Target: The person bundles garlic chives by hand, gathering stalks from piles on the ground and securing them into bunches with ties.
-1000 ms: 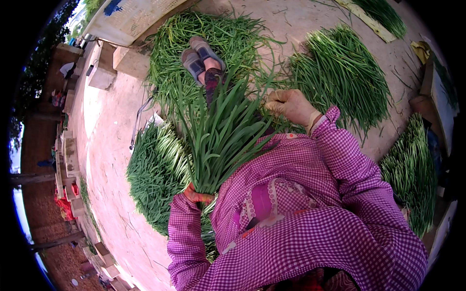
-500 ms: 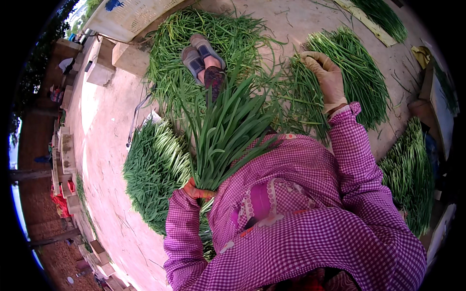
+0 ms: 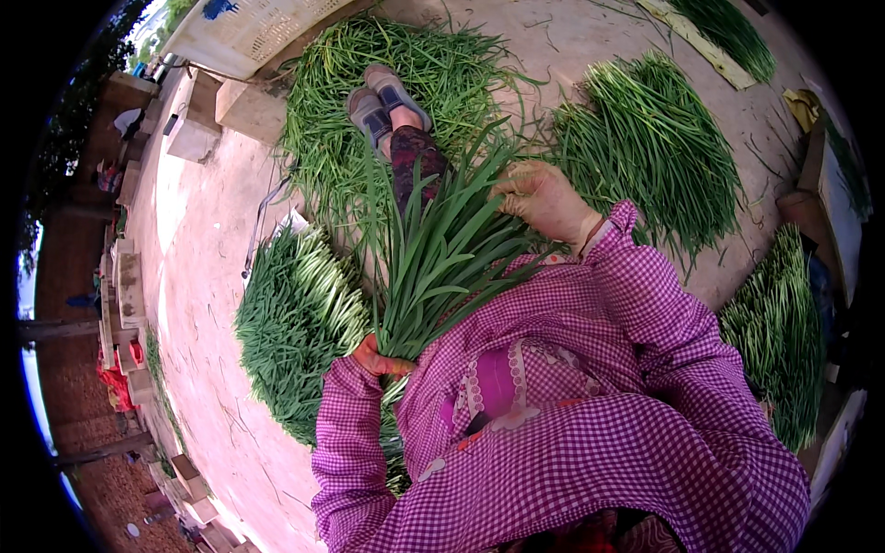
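A loose bunch of long green garlic chives fans out over my lap. My left hand, in an orange-red glove, is closed round its base at my waist. At the bunch's upper right edge, my right hand in a pale thin glove has its fingers bent together on the leaves; the fingertips are partly hidden among them. Beside my left arm lies a stacked heap of chives, pale stem ends facing the bunch. Another heap of chives lies beyond my right hand.
Loose chive leaves are spread under my shoes. A pale perforated crate and a block stand at the far left. More chives lie at the right, by a tilted board.
My right hand has moved left from the right-hand heap to the edge of the held bunch. My left hand keeps its hold, and the bunch has shifted slightly.
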{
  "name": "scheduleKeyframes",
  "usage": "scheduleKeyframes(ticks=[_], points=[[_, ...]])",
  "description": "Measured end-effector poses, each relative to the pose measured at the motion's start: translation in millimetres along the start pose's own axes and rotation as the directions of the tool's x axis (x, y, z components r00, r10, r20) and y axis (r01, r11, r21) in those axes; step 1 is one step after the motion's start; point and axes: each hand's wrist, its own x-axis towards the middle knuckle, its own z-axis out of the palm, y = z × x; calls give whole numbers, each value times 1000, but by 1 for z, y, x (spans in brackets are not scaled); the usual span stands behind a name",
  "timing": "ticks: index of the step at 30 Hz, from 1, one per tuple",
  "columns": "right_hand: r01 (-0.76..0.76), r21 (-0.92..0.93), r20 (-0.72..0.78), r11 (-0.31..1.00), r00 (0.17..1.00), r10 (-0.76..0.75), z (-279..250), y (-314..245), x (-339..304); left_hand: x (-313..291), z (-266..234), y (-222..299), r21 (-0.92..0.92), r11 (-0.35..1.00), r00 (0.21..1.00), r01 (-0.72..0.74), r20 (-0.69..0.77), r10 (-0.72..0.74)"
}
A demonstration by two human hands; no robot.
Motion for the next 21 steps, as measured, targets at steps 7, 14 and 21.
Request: scheduleKeyframes(ticks=[7,14,21], points=[[-251,462,-302,850,857,417,-33,12,2,9,-7,-19,-202,976,989,-77,107,100],[92,-354,-39,931,993,-114,-2,-33,-1,10,-9,-21,-141,984,976,-110,173,134],[219,-417,138,882,975,-177,14,-30,-4,10,0,-9,-370,929,979,31,198,46]])
